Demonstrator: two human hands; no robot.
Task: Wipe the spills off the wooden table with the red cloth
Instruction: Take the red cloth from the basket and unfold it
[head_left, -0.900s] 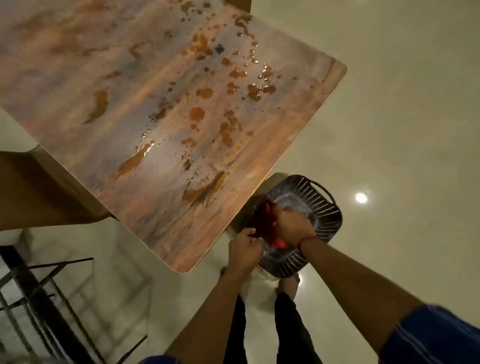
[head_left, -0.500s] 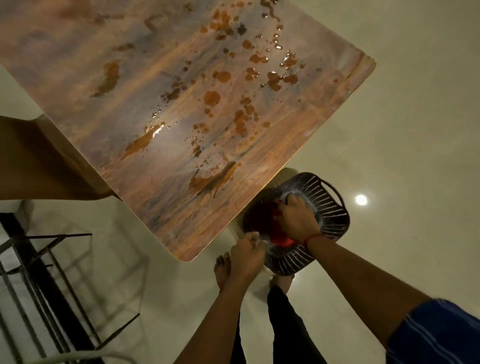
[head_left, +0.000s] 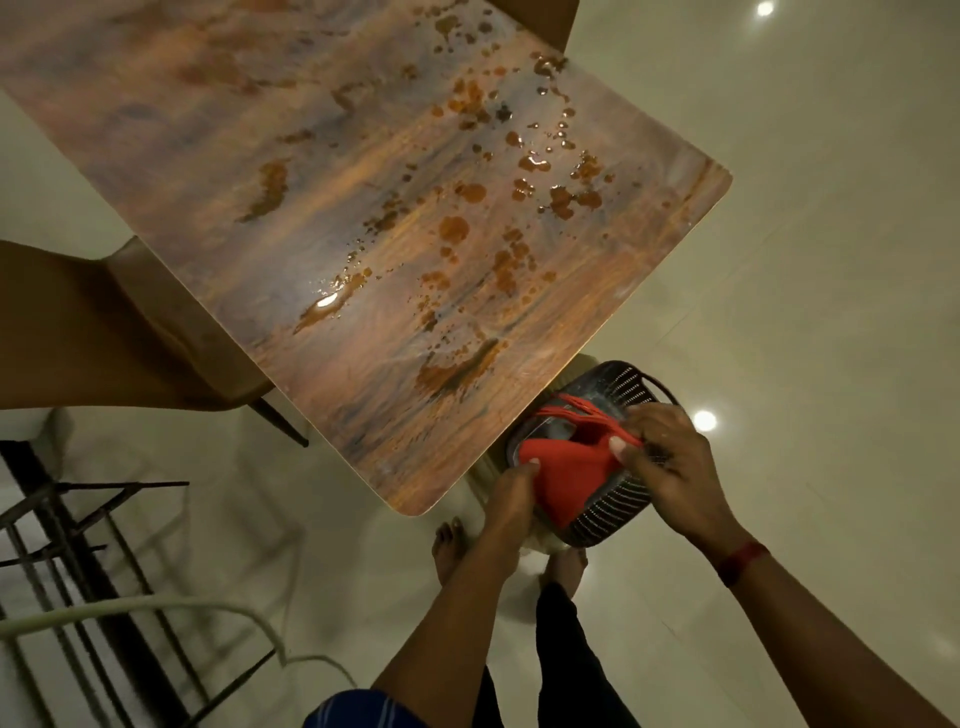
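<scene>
A dark slotted basket (head_left: 618, 514) sits beside a brown chair (head_left: 104, 332).

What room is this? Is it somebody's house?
Probably a dining spot in a home: a wooden table splashed with spills, a chair tucked beside it, and a shiny tiled floor with a bare-footed person standing there.
</scene>
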